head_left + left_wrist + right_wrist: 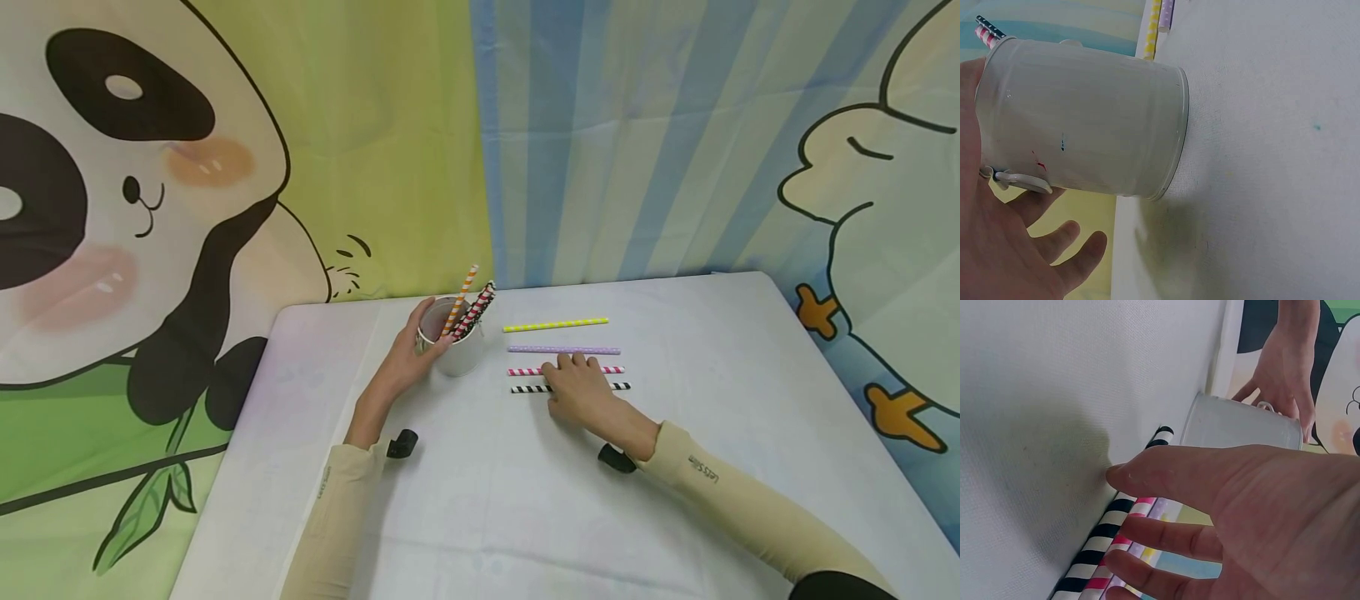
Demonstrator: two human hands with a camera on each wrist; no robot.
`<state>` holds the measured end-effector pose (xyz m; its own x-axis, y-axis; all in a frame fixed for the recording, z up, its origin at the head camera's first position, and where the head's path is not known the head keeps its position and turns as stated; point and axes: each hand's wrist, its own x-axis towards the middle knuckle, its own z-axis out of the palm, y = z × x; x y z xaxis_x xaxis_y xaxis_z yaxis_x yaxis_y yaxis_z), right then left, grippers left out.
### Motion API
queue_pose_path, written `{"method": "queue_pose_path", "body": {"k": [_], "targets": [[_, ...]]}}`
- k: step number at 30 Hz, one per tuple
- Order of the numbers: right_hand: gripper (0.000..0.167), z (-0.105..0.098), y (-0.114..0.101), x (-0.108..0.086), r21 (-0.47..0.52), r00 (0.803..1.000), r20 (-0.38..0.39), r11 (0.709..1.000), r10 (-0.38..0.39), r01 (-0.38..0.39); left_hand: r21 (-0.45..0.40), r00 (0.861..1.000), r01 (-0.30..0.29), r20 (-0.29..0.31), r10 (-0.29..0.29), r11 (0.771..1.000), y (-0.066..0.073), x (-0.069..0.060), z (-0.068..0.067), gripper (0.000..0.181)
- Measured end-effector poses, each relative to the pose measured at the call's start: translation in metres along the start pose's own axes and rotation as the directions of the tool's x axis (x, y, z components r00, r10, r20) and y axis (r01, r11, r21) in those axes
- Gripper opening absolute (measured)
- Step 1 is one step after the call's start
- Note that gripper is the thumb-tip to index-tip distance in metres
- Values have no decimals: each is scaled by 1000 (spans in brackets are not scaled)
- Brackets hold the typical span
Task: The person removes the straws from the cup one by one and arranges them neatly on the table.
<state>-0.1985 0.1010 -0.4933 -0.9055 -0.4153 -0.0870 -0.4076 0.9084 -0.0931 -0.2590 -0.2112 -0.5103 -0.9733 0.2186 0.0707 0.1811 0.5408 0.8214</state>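
Note:
My left hand (pixel 401 364) grips a small white pail (pixel 461 358) by its rim, thumb at the near side; the pail tilts slightly. In it stand an orange-striped paper straw (pixel 462 293) and a bunch of red-and-white and black-and-white straws (pixel 480 305). My right hand (pixel 583 394) is over a pink-striped straw (pixel 525 372) and a black-striped straw (pixel 528 389), covering their middles. In the right wrist view its thumb and fingers (pixel 1166 537) are spread apart above the straws, not closed on any. Whether a fingertip touches one is unclear.
Behind those two straws lie a purple dotted straw (pixel 564 350) and a yellow patterned straw (pixel 557 325), roughly parallel. A white cloth covers the table (pixel 480 500). Printed curtains (pixel 637 125) hang along its far edge.

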Motion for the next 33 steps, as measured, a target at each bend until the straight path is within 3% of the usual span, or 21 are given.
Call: {"method": "queue_pose_path", "body": {"k": [13,20,28,33], "targets": [[28,0,1,4,40,999,-42,999,16,-14,-2,1000,5,6,-5,1000,1,0,-1,80],[36,-3,1,9,170,994,-106,985,14,4,1,1000,-16,4,16,1000,2,0,0,80],[52,-7,1,18,382,991,-132,924,29,24,0,1000,10,7,-10,1000,3,-2,0,80],[60,-12,0,25,519,983,-171,854,60,38,-1,1000,8,-3,-8,1000,2,-1,0,81]]}}
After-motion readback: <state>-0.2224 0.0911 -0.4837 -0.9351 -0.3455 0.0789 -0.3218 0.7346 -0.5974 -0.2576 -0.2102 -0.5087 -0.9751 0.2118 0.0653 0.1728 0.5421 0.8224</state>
